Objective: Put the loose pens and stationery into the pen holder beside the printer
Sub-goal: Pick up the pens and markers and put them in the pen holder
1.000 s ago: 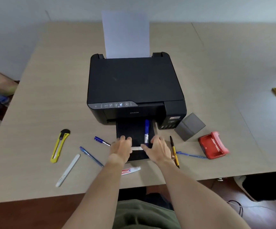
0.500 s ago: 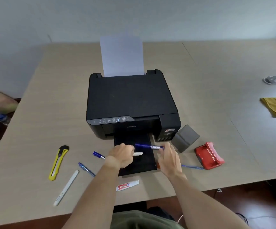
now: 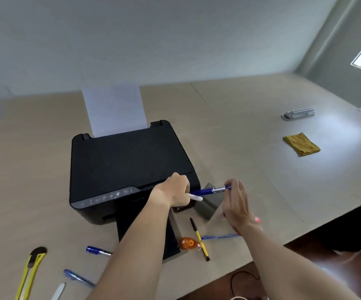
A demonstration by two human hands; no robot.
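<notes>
Blue and capped, a marker pen with a white label [image 3: 212, 190] sits level in our right hand [image 3: 235, 202], pinched at its right end by the fingertips, directly over the grey square pen holder [image 3: 209, 205] that stands just right of the black inkjet printer [image 3: 127, 167]. Our left hand [image 3: 174, 191] is curled into a fist around a slim white pen [image 3: 194, 197], whose rounded tip pokes out toward the right, just below the blue marker and in front of the printer's right corner. We see the holder only in part, since both hands and the marker cover its top, so we cannot tell what lies inside. A white paper sheet [image 3: 114, 109] stands upright in the printer's rear feed. On the pale wood-grain table [image 3: 240, 118], near the printer's black output tray [image 3: 170, 239], lie a yellow pen with a black cap [image 3: 200, 239], an orange correction-tape dispenser [image 3: 189, 243] touching it, and a translucent blue ballpoint [image 3: 219, 236] running right under our wrist. To the left rest a short blue-capped pen [image 3: 98, 250], another blue ballpoint [image 3: 78, 277], a white stick at the frame's bottom edge [image 3: 59, 291] and a yellow utility knife [image 3: 29, 276]. Well apart on the far right lie a folded mustard cloth [image 3: 301, 144] and a pale grey device [image 3: 298, 113].
</notes>
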